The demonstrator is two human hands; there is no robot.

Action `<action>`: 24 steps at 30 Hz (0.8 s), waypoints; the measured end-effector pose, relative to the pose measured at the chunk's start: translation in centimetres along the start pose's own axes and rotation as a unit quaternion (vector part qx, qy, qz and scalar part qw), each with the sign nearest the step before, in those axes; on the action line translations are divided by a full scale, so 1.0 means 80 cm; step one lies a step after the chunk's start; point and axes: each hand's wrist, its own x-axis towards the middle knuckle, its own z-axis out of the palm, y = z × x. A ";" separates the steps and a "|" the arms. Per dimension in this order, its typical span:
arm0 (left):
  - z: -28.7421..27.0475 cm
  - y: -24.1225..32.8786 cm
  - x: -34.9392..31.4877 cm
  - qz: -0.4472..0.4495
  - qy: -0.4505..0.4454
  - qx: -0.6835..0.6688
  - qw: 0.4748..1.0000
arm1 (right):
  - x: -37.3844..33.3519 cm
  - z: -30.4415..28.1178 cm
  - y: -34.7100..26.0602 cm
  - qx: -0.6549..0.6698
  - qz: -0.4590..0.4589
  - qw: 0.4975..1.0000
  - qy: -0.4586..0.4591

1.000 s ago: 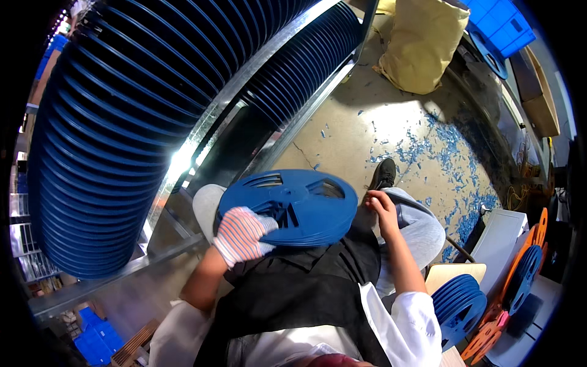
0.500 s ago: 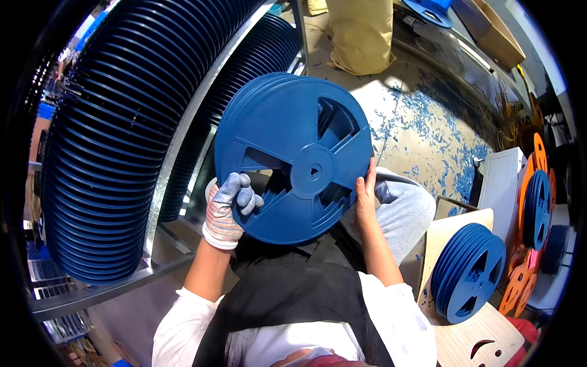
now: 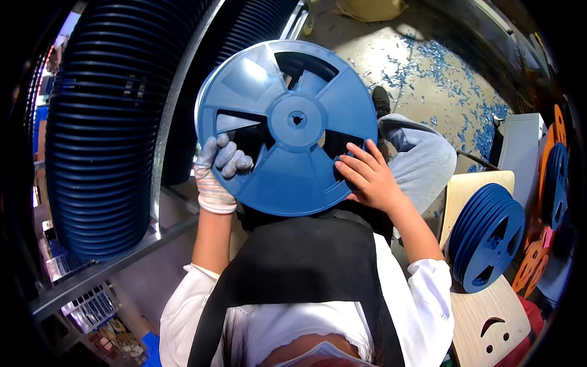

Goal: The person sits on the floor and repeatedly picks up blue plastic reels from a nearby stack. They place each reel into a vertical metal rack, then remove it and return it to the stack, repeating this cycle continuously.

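A round blue plastic reel [image 3: 290, 180] with wedge-shaped openings and a small keyed hub hole is held up in front of my body. The edge of at least one more disc shows behind it at the left. My left hand [image 3: 219, 168], in a striped glove with grey fingers, grips it at the lower left, fingers curled through an opening. At the lower right, my bare right hand [image 3: 374, 178] lays its fingers over the reel's face and rim, with the thumb low by the edge.
Long rows of dark blue reels [image 3: 113, 134] sit on a metal rack [image 3: 168, 116] at the left. At the right, several blue reels [image 3: 489, 238] stand on a wooden chair [image 3: 486, 321]. Orange reels [image 3: 531, 266] are beyond. Blue scraps [image 3: 440, 67] litter the floor.
The reel has turned and tilted to face up more, shifting slightly left and toward the top. My right hand has moved from the side edge onto the face. The view has shifted.
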 end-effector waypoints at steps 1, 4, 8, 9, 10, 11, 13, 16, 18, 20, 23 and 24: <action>0.000 0.000 0.000 -0.007 -0.019 -0.006 1.000 | 0.002 -0.001 0.004 -0.016 -0.037 0.999 -0.020; -0.014 0.001 0.005 -0.004 -0.025 -0.005 1.000 | 0.007 -0.004 -0.002 -0.018 -0.093 0.995 -0.025; -0.022 0.006 0.002 0.020 -0.007 -0.002 1.000 | 0.010 0.003 0.001 -0.030 -0.119 0.993 -0.001; -0.024 0.008 0.001 0.022 0.002 -0.006 1.000 | 0.010 0.005 0.000 -0.039 -0.125 0.991 0.004; -0.026 0.009 0.000 0.024 0.010 -0.010 1.000 | 0.010 0.007 0.000 -0.049 -0.132 0.990 0.008; -0.030 0.008 -0.001 0.017 -0.007 -0.010 1.000 | 0.010 0.008 0.000 -0.050 -0.141 0.989 0.018; -0.034 0.011 -0.001 0.013 -0.011 0.005 1.000 | 0.012 0.007 -0.002 -0.050 -0.152 0.987 0.012; -0.032 0.011 -0.002 0.013 -0.009 0.044 0.999 | 0.016 0.003 -0.004 -0.044 -0.157 0.986 0.036; -0.035 0.012 -0.002 0.012 -0.003 0.071 0.997 | 0.014 -0.001 -0.008 -0.039 -0.142 0.988 0.050; -0.032 0.009 -0.003 0.033 0.049 0.102 0.993 | 0.020 -0.006 -0.010 -0.033 -0.141 0.986 0.082; -0.032 0.007 -0.007 0.046 0.035 0.130 0.990 | 0.028 -0.014 -0.008 -0.015 -0.138 0.982 0.128; -0.031 0.006 -0.003 0.037 -0.001 0.133 0.990 | 0.030 -0.022 -0.006 0.017 -0.095 0.985 0.145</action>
